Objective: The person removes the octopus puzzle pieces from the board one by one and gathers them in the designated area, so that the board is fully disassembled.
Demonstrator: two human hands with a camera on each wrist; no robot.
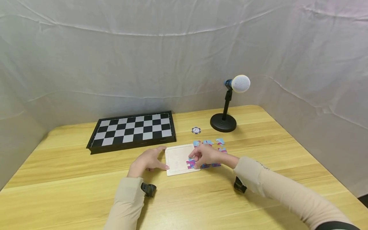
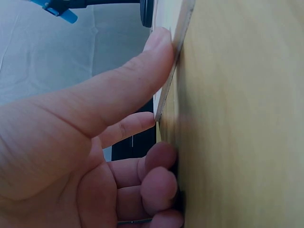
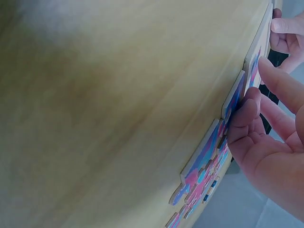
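Observation:
A pale wooden puzzle tray (image 1: 179, 149) with a raised rim lies flat on the table between the hands. My left hand (image 1: 147, 160) spans its left side, with the straight thumb pressing on the rim near the front corner and the index fingertip at the far corner; the other fingers curl beneath, resting by the table. In the tray's front right corner is a pink, purple and blue puzzle piece (image 1: 190, 164). My right hand (image 1: 207, 154) pinches this piece between thumb and index finger, partly covering it. Its other fingers are tucked in, beside the loose puzzle pieces (image 3: 202, 147).
Several loose pieces (image 1: 220, 141) lie right of the tray, partly under the right hand. A poker chip (image 1: 196, 130) lies behind them. A black-framed checkered board (image 1: 135, 129) stands back left, and a microphone on a round-based stand (image 1: 223, 123) back right. Grey cloth surrounds the table.

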